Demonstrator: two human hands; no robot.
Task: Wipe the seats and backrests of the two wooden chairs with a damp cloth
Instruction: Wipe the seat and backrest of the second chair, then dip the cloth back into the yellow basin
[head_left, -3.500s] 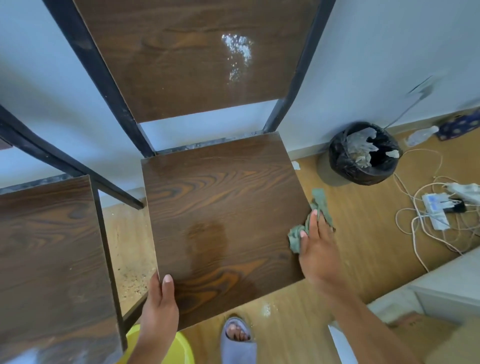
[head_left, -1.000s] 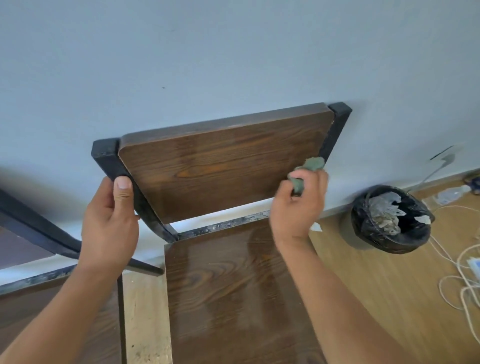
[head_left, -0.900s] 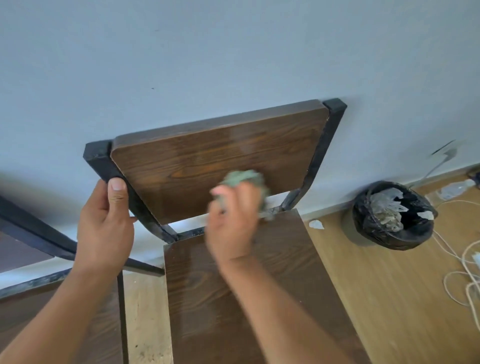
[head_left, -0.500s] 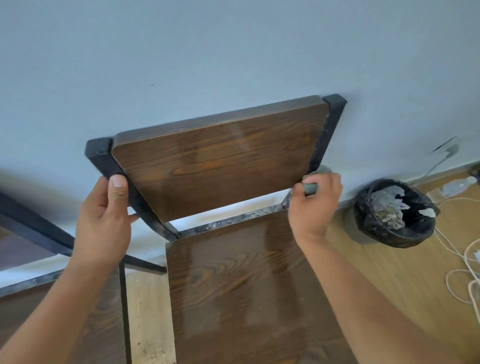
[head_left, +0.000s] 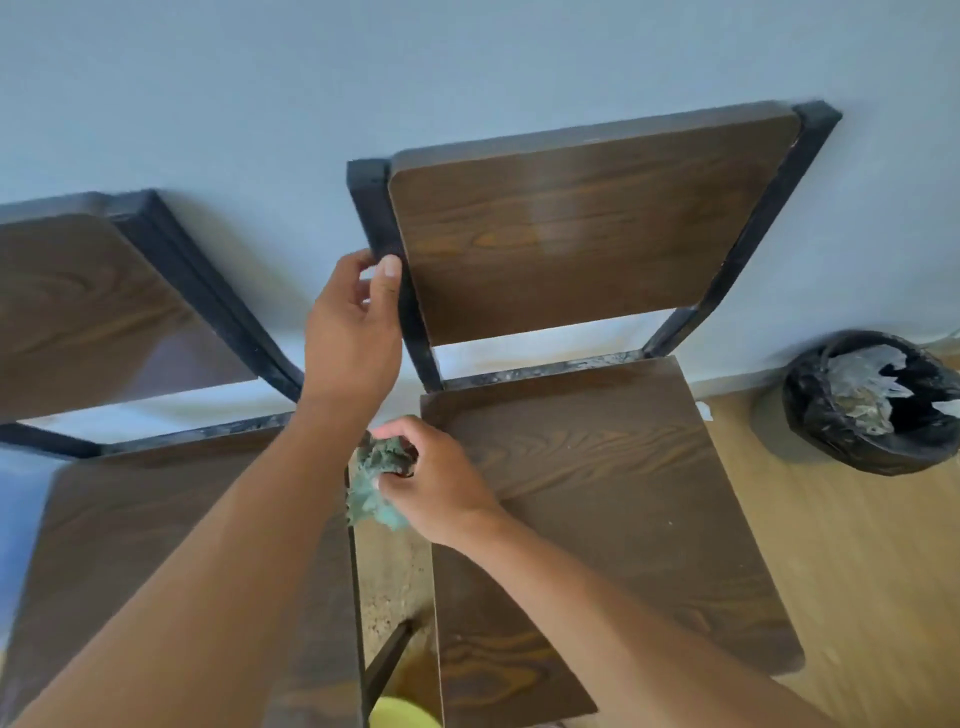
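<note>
Standing against the pale wall (head_left: 467, 67), two wooden chairs sit side by side with a narrow gap of floor between their seats. The right-hand chair's backrest (head_left: 582, 228) serves as the landmark. Its black frame post (head_left: 382, 218) runs down the left edge of that backrest. The left hand (head_left: 353, 332) reaches up to this post, thumb lying on the front face and fingers curled toward the rear; whether the fingers press firmly on the metal cannot be confirmed, as a gap shows between them. Below the backrest lies the right-hand seat (head_left: 613, 499), dark wood grain with a dull sheen. The right hand (head_left: 436, 483) rests at that seat's front-left... rather, its left edge near the rear corner, fingers closed around a crumpled green cloth (head_left: 376, 483). The cloth bulges out to the left of the hand, over the gap between the chairs. Left of the backrest stands the second chair, its backrest (head_left: 98, 312) and seat (head_left: 156, 545) partly covered by the left forearm. Right of the backrest, on the floor, sits a black-lined waste bin (head_left: 872, 405). A yellow object (head_left: 402, 714) shows at the lower frame edge.
</note>
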